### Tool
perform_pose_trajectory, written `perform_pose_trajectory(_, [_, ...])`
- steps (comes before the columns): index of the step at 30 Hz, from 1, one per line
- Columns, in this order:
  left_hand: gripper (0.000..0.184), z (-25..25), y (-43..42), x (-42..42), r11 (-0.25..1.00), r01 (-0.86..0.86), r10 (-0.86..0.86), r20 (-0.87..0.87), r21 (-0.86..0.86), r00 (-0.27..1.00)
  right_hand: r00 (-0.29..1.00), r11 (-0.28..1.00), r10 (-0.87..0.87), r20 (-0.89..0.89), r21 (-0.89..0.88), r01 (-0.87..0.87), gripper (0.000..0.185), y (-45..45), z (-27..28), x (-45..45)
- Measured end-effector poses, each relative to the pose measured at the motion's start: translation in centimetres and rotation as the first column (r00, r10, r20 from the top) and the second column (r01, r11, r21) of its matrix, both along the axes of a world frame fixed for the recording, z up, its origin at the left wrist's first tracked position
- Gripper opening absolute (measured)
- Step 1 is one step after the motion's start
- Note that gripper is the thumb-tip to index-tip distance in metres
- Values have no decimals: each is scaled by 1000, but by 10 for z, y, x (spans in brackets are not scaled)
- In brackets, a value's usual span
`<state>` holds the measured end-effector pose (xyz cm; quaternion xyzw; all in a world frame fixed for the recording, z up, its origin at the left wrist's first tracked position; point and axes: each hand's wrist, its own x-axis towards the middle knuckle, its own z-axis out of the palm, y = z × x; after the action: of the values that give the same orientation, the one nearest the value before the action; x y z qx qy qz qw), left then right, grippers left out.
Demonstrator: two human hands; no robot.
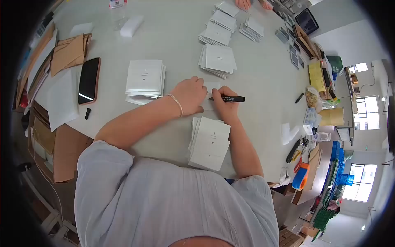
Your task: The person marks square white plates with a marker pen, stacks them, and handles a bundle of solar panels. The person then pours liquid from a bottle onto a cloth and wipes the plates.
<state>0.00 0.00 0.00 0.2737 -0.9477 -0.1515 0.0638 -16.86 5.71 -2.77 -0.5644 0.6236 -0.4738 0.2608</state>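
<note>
A black marker pen (234, 99) is gripped in my right hand (225, 107), its tip pointing left toward a white card (212, 87). My left hand (188, 95) rests on the left side of that card, thumb apart from the fingers and nothing grasped in it. Both hands partly cover the card, so its marks cannot be read. Just below lies a fanned stack of white cards (210, 143) with small black marks. Left of my left hand is another neat stack of marked white cards (144, 78).
More card stacks (220, 57) run toward the far edge, where another person's hand (243, 4) shows. A phone (89, 80), a black pen cap (88, 113) and cardboard (68, 53) lie at left. Scissors, a cutter (293, 151) and an orange-blue tape dispenser (301, 177) sit at right.
</note>
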Motion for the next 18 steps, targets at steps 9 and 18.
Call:
perform_pose_trajectory(9, [48,2,0,1,1000,7,-7,-29,-15,1000,979,997,-24,200,73,9,25,3,4,-3])
perform_pose_trajectory(18, [53,23,-9,6,999,33,-32,-62,11,998,676,914,-297,674,-5,407,27,-2,6,-22])
